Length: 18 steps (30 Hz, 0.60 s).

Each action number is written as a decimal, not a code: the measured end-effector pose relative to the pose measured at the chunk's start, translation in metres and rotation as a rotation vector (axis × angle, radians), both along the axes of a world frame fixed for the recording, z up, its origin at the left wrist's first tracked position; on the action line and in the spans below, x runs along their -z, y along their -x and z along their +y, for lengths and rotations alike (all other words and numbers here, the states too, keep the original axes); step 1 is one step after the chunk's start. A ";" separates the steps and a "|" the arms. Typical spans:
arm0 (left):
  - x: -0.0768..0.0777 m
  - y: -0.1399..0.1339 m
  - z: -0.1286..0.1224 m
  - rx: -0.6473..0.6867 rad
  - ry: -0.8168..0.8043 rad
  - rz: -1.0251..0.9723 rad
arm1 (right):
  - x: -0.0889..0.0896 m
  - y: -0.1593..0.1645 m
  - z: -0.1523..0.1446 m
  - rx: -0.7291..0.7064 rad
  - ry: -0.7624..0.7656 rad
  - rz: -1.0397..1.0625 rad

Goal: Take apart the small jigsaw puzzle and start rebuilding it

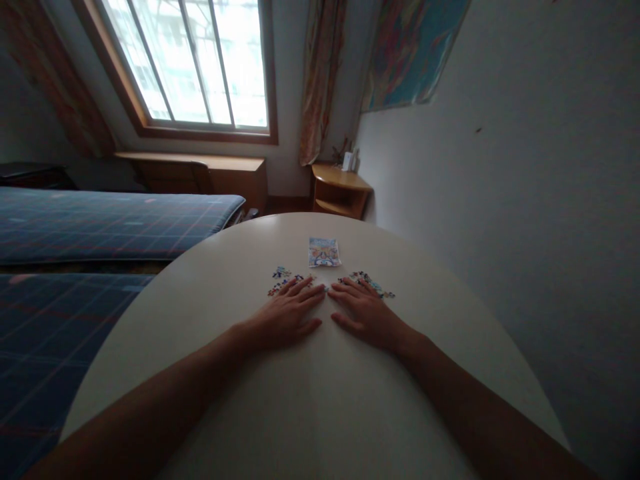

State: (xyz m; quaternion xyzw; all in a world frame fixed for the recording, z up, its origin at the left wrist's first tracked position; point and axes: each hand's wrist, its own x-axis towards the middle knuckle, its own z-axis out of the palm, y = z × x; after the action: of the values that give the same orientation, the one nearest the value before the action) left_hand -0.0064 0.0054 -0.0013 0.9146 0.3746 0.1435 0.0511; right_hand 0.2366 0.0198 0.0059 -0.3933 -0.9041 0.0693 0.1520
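My left hand lies flat, palm down, with its fingers spread over the near edge of a small heap of jigsaw puzzle pieces. Opposite it, my right hand also rests palm down with fingers apart, partly covering a second heap of puzzle pieces. The fingertips of both hands almost meet, and a tiny light piece sits between them. Just beyond the heaps is a small printed picture sheet or packet, mostly blue and white. Pieces under the fingers are hidden.
The round white table carries all of this. A wall runs along its right side, a plaid mattress stands to the left. Behind are a wooden corner shelf, a long wooden desk and a window.
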 end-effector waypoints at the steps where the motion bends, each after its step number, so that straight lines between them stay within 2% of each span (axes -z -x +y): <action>1: -0.001 0.000 0.000 0.023 -0.007 -0.004 | 0.000 0.000 0.000 0.006 -0.004 0.004; 5: -0.005 -0.002 -0.001 0.115 -0.029 -0.034 | 0.001 0.001 -0.001 0.017 -0.037 0.036; 10: -0.008 -0.004 -0.003 0.209 -0.042 -0.048 | 0.003 0.001 0.000 -0.035 -0.082 0.049; 18: -0.005 -0.004 -0.002 0.134 -0.120 -0.123 | 0.002 0.006 -0.002 0.041 -0.078 0.192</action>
State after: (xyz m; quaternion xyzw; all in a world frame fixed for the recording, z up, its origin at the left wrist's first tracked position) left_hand -0.0026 0.0037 0.0041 0.9285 0.2995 0.2176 0.0287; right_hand 0.2301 0.0179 0.0035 -0.3968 -0.8793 0.0685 0.2544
